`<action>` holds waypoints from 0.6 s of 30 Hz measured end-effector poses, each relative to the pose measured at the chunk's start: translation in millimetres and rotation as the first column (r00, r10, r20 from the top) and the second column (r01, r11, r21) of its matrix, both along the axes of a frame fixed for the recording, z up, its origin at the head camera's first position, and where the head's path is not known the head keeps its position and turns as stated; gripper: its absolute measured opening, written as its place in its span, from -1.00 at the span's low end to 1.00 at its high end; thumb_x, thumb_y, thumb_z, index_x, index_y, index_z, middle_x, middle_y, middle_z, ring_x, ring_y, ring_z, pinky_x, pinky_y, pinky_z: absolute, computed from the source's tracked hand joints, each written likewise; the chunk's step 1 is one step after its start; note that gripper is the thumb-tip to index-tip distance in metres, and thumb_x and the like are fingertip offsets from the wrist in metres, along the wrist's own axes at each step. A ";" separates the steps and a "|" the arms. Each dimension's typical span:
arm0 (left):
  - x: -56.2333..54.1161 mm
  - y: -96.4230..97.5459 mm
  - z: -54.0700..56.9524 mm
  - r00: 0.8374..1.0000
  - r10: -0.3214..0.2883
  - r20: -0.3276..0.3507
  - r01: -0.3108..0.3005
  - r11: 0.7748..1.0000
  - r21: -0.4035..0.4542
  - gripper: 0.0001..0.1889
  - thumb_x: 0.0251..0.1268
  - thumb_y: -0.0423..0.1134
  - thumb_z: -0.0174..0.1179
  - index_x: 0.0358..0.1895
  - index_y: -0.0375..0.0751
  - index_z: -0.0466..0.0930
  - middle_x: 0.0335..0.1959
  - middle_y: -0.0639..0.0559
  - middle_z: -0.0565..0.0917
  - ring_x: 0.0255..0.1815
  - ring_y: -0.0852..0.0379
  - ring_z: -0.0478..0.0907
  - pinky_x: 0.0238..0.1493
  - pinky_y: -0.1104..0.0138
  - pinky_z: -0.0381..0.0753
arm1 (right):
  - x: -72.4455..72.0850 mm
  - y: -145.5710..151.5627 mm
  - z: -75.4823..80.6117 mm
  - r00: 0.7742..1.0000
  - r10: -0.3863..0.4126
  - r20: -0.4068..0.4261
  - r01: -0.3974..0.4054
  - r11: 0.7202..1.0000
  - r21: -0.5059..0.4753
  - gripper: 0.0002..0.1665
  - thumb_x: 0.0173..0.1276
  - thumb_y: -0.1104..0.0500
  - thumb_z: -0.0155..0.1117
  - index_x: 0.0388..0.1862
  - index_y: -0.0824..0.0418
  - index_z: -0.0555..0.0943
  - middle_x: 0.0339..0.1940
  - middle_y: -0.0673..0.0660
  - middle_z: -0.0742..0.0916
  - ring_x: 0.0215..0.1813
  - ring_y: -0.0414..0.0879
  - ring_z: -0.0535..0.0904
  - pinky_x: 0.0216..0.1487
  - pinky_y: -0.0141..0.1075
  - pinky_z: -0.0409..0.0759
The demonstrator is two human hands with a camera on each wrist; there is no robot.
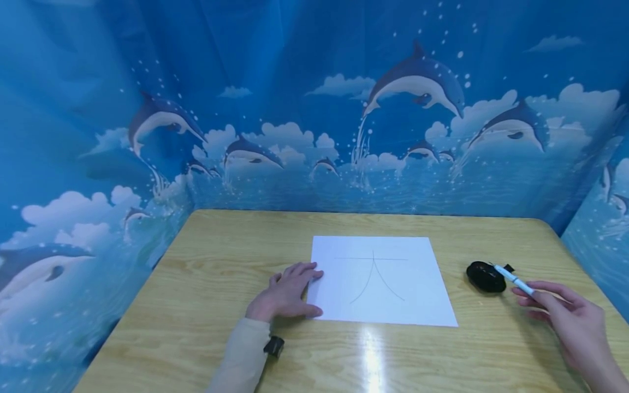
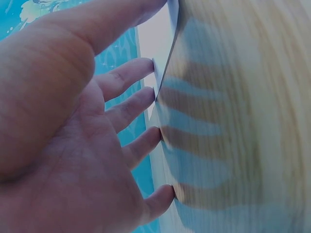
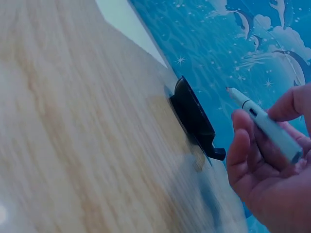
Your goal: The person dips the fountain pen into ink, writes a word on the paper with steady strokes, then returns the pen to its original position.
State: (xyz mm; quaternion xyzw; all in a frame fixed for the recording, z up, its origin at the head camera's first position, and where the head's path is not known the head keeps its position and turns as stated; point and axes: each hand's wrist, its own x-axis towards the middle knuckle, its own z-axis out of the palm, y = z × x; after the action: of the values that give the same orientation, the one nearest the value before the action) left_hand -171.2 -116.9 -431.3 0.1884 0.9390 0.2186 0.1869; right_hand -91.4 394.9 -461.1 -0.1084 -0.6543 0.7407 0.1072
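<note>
A white sheet of paper (image 1: pixel 329 305) lies on the wooden table, bearing thin dark strokes: a horizontal line, a short upright and two curves that spread downward. My left hand (image 1: pixel 290 292) rests at the sheet's left edge, fingers spread, with the thumb and some fingertips on the paper. In the left wrist view its fingers (image 2: pixel 131 107) look nearly straight. To the right of the sheet, my right hand (image 1: pixel 572 319) pinches a light blue pen (image 1: pixel 513 279) between thumb and fingers, its tip up and leftward. Beyond the pen tip is a glossy black oval object (image 1: pixel 484 277) with a small tab.
The wooden table (image 1: pixel 221 245) has its far edge against a blue curtain (image 1: pixel 295 185) printed with dolphins and clouds. A black band with a small box (image 1: pixel 274 346) sits on the left wrist. Light glares off the table's front middle.
</note>
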 end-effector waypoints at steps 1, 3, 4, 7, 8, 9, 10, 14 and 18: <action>0.0 0.1 0.1 1.000 0.001 0.000 -0.001 1.000 0.000 -0.18 0.18 0.10 0.45 0.52 0.04 0.36 0.66 0.03 0.18 0.70 -0.20 -0.03 0.55 -0.37 -0.01 | -0.4 1.2 -0.2 1.000 -0.016 0.025 0.016 1.000 0.003 -0.75 0.52 0.31 0.20 -0.16 0.05 0.78 -0.35 -0.14 0.86 -0.35 -0.27 0.79 -0.43 -0.37 0.73; 0.1 0.3 0.2 1.000 0.002 0.002 -0.002 1.000 -0.001 -0.17 0.18 0.10 0.45 0.52 0.04 0.36 0.66 0.02 0.18 0.70 -0.20 -0.02 0.55 -0.37 -0.02 | -1.3 3.9 -0.9 0.996 -0.046 0.075 0.046 0.999 0.000 -0.76 0.52 0.28 0.22 -0.20 0.01 0.78 -0.38 -0.17 0.86 -0.38 -0.27 0.77 -0.44 -0.37 0.72; 0.1 0.3 0.2 1.000 0.002 0.002 -0.002 1.000 -0.002 -0.17 0.18 0.10 0.45 0.52 0.04 0.36 0.66 0.02 0.18 0.70 -0.20 -0.02 0.55 -0.37 -0.02 | -1.6 5.0 -1.0 0.993 -0.061 0.102 0.061 0.998 0.001 -0.77 0.53 0.25 0.22 -0.21 -0.02 0.78 -0.40 -0.19 0.85 -0.39 -0.27 0.75 -0.46 -0.37 0.71; 0.4 0.6 0.5 1.000 0.005 0.006 -0.005 1.000 -0.001 -0.17 0.18 0.10 0.45 0.52 0.04 0.36 0.66 0.02 0.18 0.70 -0.20 -0.03 0.56 -0.38 -0.02 | -2.9 8.5 -1.7 0.982 -0.091 0.164 0.091 0.996 0.005 -0.80 0.52 0.20 0.26 -0.20 -0.06 0.78 -0.40 -0.24 0.84 -0.38 -0.29 0.73 -0.45 -0.37 0.69; 0.4 0.6 0.5 1.000 0.006 0.006 -0.006 1.000 -0.002 -0.17 0.18 0.10 0.45 0.52 0.04 0.36 0.66 0.02 0.18 0.70 -0.20 -0.03 0.56 -0.38 -0.02 | -3.3 9.4 -1.6 0.978 -0.099 0.183 0.099 0.995 0.009 -0.81 0.51 0.19 0.27 -0.20 -0.07 0.77 -0.40 -0.26 0.84 -0.37 -0.30 0.73 -0.46 -0.37 0.68; 0.3 0.5 0.4 1.000 0.006 0.006 -0.006 1.000 -0.002 -0.17 0.18 0.10 0.45 0.52 0.04 0.36 0.66 0.02 0.17 0.70 -0.20 -0.03 0.56 -0.38 -0.02 | -3.5 9.8 -1.3 0.974 -0.106 0.202 0.105 0.994 0.015 -0.83 0.50 0.18 0.29 -0.19 -0.09 0.77 -0.41 -0.28 0.83 -0.37 -0.31 0.72 -0.46 -0.37 0.67; 0.2 0.5 0.4 1.000 0.007 0.008 -0.007 1.000 -0.001 -0.17 0.18 0.10 0.45 0.52 0.04 0.36 0.66 0.02 0.17 0.70 -0.20 -0.03 0.56 -0.38 -0.03 | -3.6 10.2 -0.9 0.970 -0.111 0.215 0.110 0.994 0.019 -0.85 0.47 0.17 0.33 -0.19 -0.10 0.76 -0.41 -0.29 0.83 -0.36 -0.33 0.72 -0.46 -0.38 0.66; -0.3 0.7 0.8 1.000 0.007 0.012 -0.007 1.000 -0.001 -0.17 0.18 0.10 0.45 0.52 0.05 0.36 0.67 0.02 0.16 0.70 -0.19 -0.03 0.56 -0.37 -0.04 | -4.9 9.1 1.2 0.950 -0.153 0.272 0.146 0.988 0.047 -0.87 0.36 0.13 0.46 -0.22 -0.15 0.77 -0.45 -0.33 0.81 -0.36 -0.42 0.70 -0.47 -0.40 0.61; -0.4 1.3 2.0 1.000 0.010 0.019 -0.010 1.000 -0.004 -0.17 0.18 0.10 0.45 0.52 0.05 0.36 0.67 0.02 0.16 0.70 -0.20 -0.04 0.56 -0.38 -0.05 | -8.7 13.4 -3.0 0.922 -0.199 0.333 0.179 0.980 0.091 -0.85 0.32 0.07 0.50 -0.18 -0.20 0.75 -0.50 -0.39 0.79 -0.38 -0.51 0.68 -0.48 -0.39 0.52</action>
State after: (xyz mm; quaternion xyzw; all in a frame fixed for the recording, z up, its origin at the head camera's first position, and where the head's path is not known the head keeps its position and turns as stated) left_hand -171.5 -115.6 -429.3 0.1811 0.9385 0.2197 0.1953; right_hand -100.2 408.4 -464.1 -0.2940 -0.6709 0.6775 0.0665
